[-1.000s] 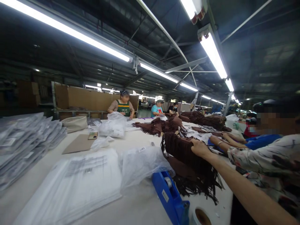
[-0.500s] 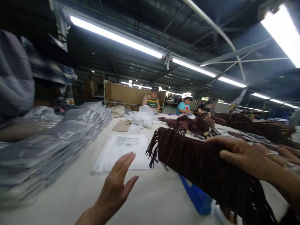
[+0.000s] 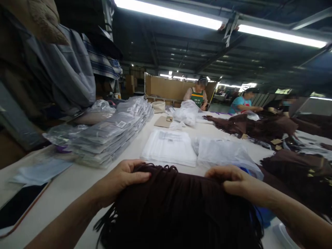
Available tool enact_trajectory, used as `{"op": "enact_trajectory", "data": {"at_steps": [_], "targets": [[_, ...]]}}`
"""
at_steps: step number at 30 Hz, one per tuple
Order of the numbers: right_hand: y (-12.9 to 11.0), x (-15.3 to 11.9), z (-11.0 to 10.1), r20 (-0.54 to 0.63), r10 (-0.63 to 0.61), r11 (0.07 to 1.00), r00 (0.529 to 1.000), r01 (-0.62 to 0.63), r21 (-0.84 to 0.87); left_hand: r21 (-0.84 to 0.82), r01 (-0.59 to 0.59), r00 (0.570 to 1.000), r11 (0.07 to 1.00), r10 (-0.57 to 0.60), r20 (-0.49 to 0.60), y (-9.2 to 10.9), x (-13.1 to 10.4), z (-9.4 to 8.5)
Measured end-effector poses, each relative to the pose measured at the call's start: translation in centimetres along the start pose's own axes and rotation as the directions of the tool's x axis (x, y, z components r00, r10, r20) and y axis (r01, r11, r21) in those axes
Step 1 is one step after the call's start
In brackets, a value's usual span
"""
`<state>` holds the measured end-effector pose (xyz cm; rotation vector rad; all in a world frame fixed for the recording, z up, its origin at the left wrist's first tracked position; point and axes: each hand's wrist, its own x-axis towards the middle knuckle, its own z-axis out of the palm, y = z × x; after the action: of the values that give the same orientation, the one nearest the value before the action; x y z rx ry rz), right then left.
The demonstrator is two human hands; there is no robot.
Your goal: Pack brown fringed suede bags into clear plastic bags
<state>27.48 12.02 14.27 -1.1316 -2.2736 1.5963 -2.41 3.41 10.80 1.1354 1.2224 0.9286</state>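
A folded dark brown fringed scarf (image 3: 186, 211) hangs between my two hands, close in front of me. My left hand (image 3: 124, 178) grips its upper left edge, thumb on the near side. At the upper right edge, my right hand (image 3: 233, 178) is closed on the cloth in the same way. Fringe strands loop over the top edge and dangle at the lower left. Just beyond the scarf lies a stack of flat white plastic bags (image 3: 169, 147). Beside that stack is a loose clear plastic bag (image 3: 225, 152), partly over a blue object.
Grey bagged goods with labels form a tall pile (image 3: 111, 131) on the left. Brown scarves (image 3: 259, 128) cover the table's right side. A crumpled white plastic bundle (image 3: 186, 112) and a cardboard piece (image 3: 162, 121) lie farther back. Co-workers (image 3: 197, 95) sit across the table.
My left hand, open and apart before, now holds the scarf's left end. The scarf has come from the right to directly before me. My view has turned rightward and down.
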Motion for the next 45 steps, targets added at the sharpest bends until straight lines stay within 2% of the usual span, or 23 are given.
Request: {"op": "enact_trajectory", "data": {"at_steps": [2,4,5,7,9,10,11,12,13,15,17,20,21,23,25,27,29,30,33,34,36,40,45], "targets": [[1.7,2.9,0.2,-0.054,-0.019,0.973,0.998,0.006,-0.23,0.352,0.033,0.985,0.935,0.03,-0.171,-1.0,1.0,-0.9],[3.7,5.4,1.0,-0.172,-0.071,0.912,0.983,-0.006,-0.409,0.654,0.123,0.934,0.747,0.135,-0.33,-2.8,2.4,-2.0],[4.7,6.1,1.6,-0.228,-0.092,0.897,0.969,-0.019,-0.442,0.718,0.165,0.907,0.676,0.182,-0.38,-3.9,2.7,-2.5],[6.7,6.2,3.6,-0.271,-0.19,0.87,0.944,0.034,-0.492,0.766,0.2,0.876,0.611,0.239,-0.419,-6.4,2.4,-3.0],[8.8,4.9,6.3,-0.202,-0.396,0.763,0.896,0.198,-0.615,0.851,0.092,0.888,0.517,0.344,-0.304,-9.0,0.6,-2.7],[9.8,4.1,7.7,-0.141,-0.535,0.642,0.833,0.293,-0.708,0.91,-0.036,0.891,0.413,0.425,-0.157,-10.3,-0.5,-2.1],[10.9,3.3,9.2,-0.069,-0.624,0.509,0.779,0.337,-0.792,0.943,-0.179,0.871,0.281,0.492,0.018,-11.6,-1.7,-1.4],[12.0,2.7,10.5,-0.019,-0.679,0.383,0.734,0.332,-0.862,0.949,-0.275,0.839,0.152,0.52,0.16,-12.9,-2.7,-0.6],[13.1,2.3,11.8,0.019,-0.713,0.277,0.701,0.307,-0.91,0.954,-0.296,0.833,0.054,0.503,0.23,-14.1,-3.4,0.3],[15.0,2.3,13.6,0.03,-0.723,0.167,0.69,0.217,-0.962,0.96,-0.26,0.852,-0.101,0.444,0.277,-16.1,-4.0,1.8],[16.5,2.7,14.6,0.002,-0.699,0.142,0.715,0.141,-0.98,0.958,-0.184,0.885,-0.222,0.387,0.26,-17.4,-3.6,2.6],[17.1,2.9,14.3,0.032,-0.669,0.085,0.742,0.12,-0.989,0.946,-0.106,0.905,-0.305,0.365,0.219,-17.7,-2.3,2.6],[16.8,2.7,13.7,0.045,-0.663,0.072,0.747,0.124,-0.99,0.953,-0.095,0.915,-0.286,0.352,0.197,-17.1,-2.0,2.4],[15.1,2.1,11.8,0.036,-0.661,0.114,0.75,0.148,-0.982,0.984,-0.078,0.958,-0.162,0.262,0.119,-14.4,-1.7,1.7],[11.9,1.3,9.0,-0.008,-0.628,0.259,0.779,0.2,-0.945,0.999,-0.039,0.996,0.016,0.085,0.037,-9.7,-1.7,1.0],[7.6,0.6,5.6,0.01,-0.477,0.459,0.879,0.259,-0.85,0.991,0.024,0.995,0.129,-0.096,-0.012,-3.7,-1.7,0.2],[3.0,0.3,2.2,-0.002,-0.294,0.608,0.956,0.186,-0.772,0.977,-0.02,0.989,0.21,-0.142,0.051,2.2,-1.6,-0.7],[0.9,0.1,0.7,0.057,-0.197,0.666,0.979,0.176,-0.725,0.961,-0.043,0.982,0.273,-0.168,0.091,4.7,-1.5,-1.2],[-3.5,-0.1,-2.2,0.159,-0.004,0.781,0.987,0.103,-0.616,0.874,-0.024,0.926,0.485,-0.318,0.202,9.6,-1.4,-2.3],[-4.3,-0.2,-2.7,0.159,0.014,0.805,0.987,0.083,-0.587,0.851,-0.015,0.919,0.524,-0.329,0.219,10.4,-1.4,-2.6],[-5.2,-0.3,-3.1,0.136,0.02,0.84,0.99,0.057,-0.54,0.845,-0.012,0.926,0.534,-0.314,0.211,11.2,-1.5,-2.9],[-5.6,-0.4,-3.0,0.13,0.037,0.842,0.991,0.039,-0.537,0.896,-0.012,0.926,0.443,-0.334,0.178,11.2,-1.7,-2.9],[-5.5,-0.4,-3.3,0.109,0.021,0.855,0.994,0.039,-0.518,0.909,-0.026,0.943,0.417,-0.291,0.16,11.3,-1.8,-2.9]]}}
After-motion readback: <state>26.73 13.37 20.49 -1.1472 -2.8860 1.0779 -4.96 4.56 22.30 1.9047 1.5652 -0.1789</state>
